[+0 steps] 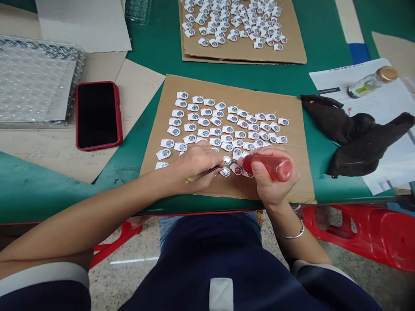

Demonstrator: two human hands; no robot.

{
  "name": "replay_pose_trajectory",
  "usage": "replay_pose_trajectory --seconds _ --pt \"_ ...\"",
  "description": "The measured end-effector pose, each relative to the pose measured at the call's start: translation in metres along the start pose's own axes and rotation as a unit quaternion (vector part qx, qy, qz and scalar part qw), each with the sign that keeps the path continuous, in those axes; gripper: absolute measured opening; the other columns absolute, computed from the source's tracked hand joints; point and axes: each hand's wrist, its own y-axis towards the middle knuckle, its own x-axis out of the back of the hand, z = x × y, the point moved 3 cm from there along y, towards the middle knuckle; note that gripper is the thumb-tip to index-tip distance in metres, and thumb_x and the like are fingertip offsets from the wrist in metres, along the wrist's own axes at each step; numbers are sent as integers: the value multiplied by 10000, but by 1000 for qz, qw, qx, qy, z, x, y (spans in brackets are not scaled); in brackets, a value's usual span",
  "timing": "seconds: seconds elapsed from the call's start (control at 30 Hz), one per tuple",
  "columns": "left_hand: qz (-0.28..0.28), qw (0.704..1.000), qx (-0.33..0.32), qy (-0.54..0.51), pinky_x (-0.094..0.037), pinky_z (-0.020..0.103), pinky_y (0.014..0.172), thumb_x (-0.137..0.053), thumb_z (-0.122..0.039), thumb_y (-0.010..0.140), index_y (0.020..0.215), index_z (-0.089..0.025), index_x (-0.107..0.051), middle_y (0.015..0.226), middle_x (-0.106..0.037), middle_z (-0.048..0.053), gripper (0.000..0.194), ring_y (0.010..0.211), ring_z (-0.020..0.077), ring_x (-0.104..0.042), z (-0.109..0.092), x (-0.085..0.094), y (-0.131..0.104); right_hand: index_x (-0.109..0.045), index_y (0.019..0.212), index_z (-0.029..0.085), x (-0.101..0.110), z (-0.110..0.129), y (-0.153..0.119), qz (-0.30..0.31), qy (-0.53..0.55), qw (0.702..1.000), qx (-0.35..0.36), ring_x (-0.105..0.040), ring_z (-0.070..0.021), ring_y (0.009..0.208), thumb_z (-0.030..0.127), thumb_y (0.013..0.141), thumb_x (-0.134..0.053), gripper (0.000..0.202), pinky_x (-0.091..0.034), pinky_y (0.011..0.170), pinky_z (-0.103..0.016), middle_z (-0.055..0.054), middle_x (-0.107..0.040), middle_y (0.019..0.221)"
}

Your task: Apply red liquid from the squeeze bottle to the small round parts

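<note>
My right hand [275,177] is wrapped round a small squeeze bottle of red liquid [270,167], tilted so that its nozzle points left at the small round pieces. In my left hand [197,166] is a thin metal tool [204,173] with a yellowish end; its exact kind does not show. Both hands rest low over a cardboard sheet [275,190] bearing rows of small round silvery pieces on white paper tabs [215,131]. Close to the nozzle, one piece [236,169] has a red face, while the piece left of it [225,172] is silvery. My left hand hides several pieces.
Another cardboard sheet with many such pieces [243,54] lies at the back. On the left are a red-cased phone [97,114] and a bubble-wrapped stack [32,82]. Dark gloves [356,142], papers and a gold-capped glass jar [369,84] lie right. Red stools [372,235] stand below.
</note>
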Motion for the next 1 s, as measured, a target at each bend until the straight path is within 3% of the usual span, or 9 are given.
replay_pose_trajectory --seconds 0.4,1.0 --pt "-1 999 -4 -36 -434 311 774 -498 -136 793 781 -160 -559 690 -632 2 67 638 113 -579 6 -2 -3 -574 852 202 -1 2 0 -4 8 1000 18 -581 -159 737 308 660 -668 238 -478 693 -370 -11 -593 771" --pt "13 998 45 -51 -423 308 793 -521 -140 789 774 -158 -581 701 -621 -3 64 676 116 -562 9 -1 -3 -598 825 186 -1 3 0 -10 41 999 6 -579 -163 696 252 631 -684 222 -469 662 -370 -16 -597 741"
